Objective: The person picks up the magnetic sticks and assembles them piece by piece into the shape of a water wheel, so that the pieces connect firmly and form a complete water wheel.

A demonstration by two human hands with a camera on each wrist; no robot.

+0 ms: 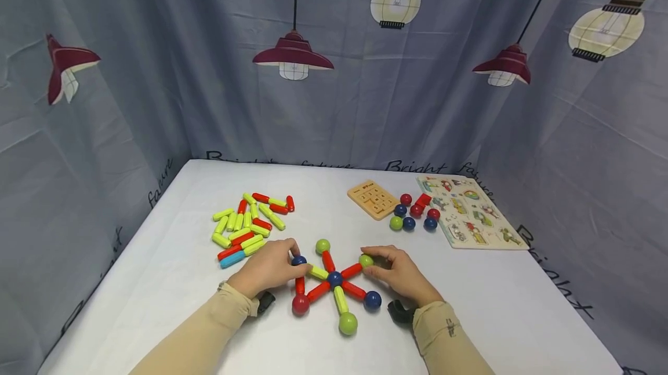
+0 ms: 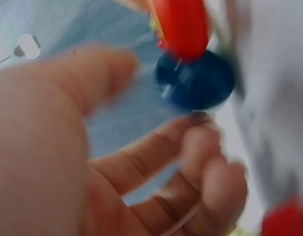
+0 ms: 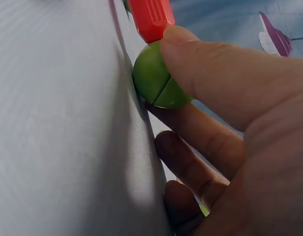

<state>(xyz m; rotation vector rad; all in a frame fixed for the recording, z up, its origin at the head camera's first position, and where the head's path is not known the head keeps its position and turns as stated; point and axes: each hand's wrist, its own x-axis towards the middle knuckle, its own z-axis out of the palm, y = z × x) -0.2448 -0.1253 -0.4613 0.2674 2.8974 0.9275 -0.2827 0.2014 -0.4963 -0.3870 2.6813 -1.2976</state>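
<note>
A star-shaped construction of rods and balls lies on the white table, centred on a blue ball (image 1: 335, 279). Red and yellow-green rods (image 1: 341, 301) fan out from it to several end balls. My left hand (image 1: 271, 265) is at the upper-left blue end ball (image 2: 195, 81); in the blurred left wrist view its fingertips are at the ball, the thumb apart from it. A red rod (image 1: 300, 286) links that ball to a red ball (image 1: 300, 304). With thumb and index finger, my right hand (image 1: 399, 270) pinches a green ball (image 3: 153, 73) on a red rod (image 3: 152, 17).
Loose yellow-green and red rods, with one blue (image 1: 232, 259), are heaped at the left. Several spare balls (image 1: 409, 224) and a wooden number board (image 1: 373, 199) are at the back right, beside an illustrated board (image 1: 472, 213). Grey curtains (image 1: 334, 114) surround the table.
</note>
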